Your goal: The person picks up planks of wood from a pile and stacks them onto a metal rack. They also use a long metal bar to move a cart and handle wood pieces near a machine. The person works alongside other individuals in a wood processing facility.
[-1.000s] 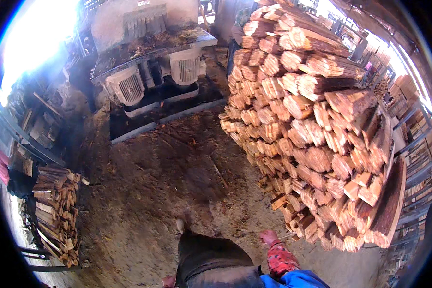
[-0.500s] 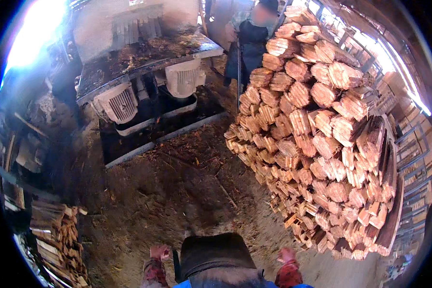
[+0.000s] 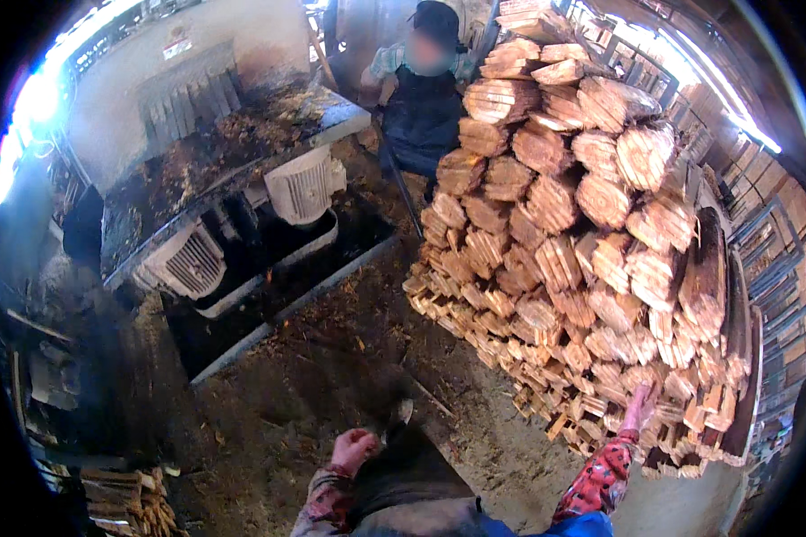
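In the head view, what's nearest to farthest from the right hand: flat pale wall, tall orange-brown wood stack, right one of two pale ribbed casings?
1. Wood stack, at the right hand.
2. Right ribbed casing, leftward, ahead.
3. Pale wall, behind it.

This looks like a sawmill or timber workshop. A tall stack of rough-cut wood [image 3: 546,219] fills the right side, and a smaller wood pile [image 3: 121,501] lies near left. At far left stands a heavy machine whose worktop [image 3: 342,122] is strewn with debris, above two ribbed, motor-like housings [image 3: 301,190]. Scraps litter the earthy floor [image 3: 322,371]; more timber [image 3: 766,188] stands far right.
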Action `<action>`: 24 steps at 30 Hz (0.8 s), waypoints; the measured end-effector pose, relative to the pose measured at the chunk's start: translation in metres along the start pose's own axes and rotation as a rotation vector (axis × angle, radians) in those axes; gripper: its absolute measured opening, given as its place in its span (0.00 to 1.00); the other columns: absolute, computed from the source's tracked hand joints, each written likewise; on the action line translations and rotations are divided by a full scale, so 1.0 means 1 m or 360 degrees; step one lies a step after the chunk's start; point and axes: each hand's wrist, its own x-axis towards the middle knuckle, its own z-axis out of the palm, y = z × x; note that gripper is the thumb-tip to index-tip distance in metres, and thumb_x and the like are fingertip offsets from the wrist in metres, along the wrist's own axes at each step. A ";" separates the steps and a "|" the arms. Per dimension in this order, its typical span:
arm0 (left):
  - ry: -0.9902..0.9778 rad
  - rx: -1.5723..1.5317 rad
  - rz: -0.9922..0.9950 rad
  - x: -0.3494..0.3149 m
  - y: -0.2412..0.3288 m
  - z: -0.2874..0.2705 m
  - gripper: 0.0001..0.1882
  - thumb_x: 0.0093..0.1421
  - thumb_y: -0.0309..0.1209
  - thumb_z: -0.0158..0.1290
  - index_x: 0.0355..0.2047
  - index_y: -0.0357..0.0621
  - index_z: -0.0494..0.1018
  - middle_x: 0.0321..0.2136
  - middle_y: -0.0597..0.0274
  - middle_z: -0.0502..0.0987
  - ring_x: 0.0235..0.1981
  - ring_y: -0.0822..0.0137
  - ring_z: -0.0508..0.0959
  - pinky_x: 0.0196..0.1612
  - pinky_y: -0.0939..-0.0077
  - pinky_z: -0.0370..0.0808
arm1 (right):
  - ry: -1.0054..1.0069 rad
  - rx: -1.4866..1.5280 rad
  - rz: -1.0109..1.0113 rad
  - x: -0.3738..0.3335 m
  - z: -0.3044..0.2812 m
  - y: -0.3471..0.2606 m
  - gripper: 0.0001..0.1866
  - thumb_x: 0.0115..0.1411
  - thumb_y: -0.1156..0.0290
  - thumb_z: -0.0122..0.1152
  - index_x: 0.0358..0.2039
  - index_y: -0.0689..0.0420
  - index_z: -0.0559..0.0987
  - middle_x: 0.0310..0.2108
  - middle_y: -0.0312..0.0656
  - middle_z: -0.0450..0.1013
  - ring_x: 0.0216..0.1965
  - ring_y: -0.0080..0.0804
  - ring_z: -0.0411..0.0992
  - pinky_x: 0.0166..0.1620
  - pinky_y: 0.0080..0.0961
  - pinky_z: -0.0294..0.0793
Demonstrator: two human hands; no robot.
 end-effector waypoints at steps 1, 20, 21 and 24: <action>-0.0060 0.0052 -0.0028 0.005 0.011 0.008 0.16 0.55 0.34 0.54 0.38 0.33 0.71 0.28 0.59 0.77 0.27 0.73 0.75 0.30 0.78 0.73 | 0.0061 -0.0069 -0.0155 -0.004 0.016 -0.017 0.37 0.60 0.47 0.47 0.61 0.61 0.55 0.61 0.50 0.55 0.60 0.41 0.55 0.60 0.31 0.54; -0.0072 0.0379 0.1495 0.318 0.557 0.160 0.25 0.60 0.51 0.46 0.42 0.39 0.71 0.35 0.64 0.74 0.37 0.72 0.73 0.40 0.74 0.72 | 0.0459 0.0499 -0.0054 0.023 0.157 -0.081 0.36 0.62 0.53 0.45 0.62 0.64 0.50 0.57 0.58 0.58 0.56 0.44 0.61 0.61 0.31 0.55; 0.0017 0.0404 0.1531 0.329 0.578 0.162 0.27 0.59 0.54 0.45 0.38 0.39 0.72 0.32 0.65 0.73 0.34 0.72 0.72 0.37 0.75 0.71 | 0.0422 0.0466 -0.0131 0.019 0.160 -0.088 0.37 0.62 0.54 0.46 0.62 0.64 0.49 0.59 0.56 0.56 0.58 0.42 0.59 0.61 0.30 0.54; 0.0032 0.0350 0.1538 0.349 0.634 0.203 0.31 0.58 0.58 0.43 0.37 0.38 0.73 0.33 0.62 0.73 0.36 0.69 0.71 0.39 0.72 0.70 | 0.0630 0.0446 0.0000 0.010 0.169 -0.114 0.35 0.62 0.51 0.43 0.61 0.64 0.53 0.62 0.52 0.51 0.61 0.42 0.53 0.63 0.35 0.47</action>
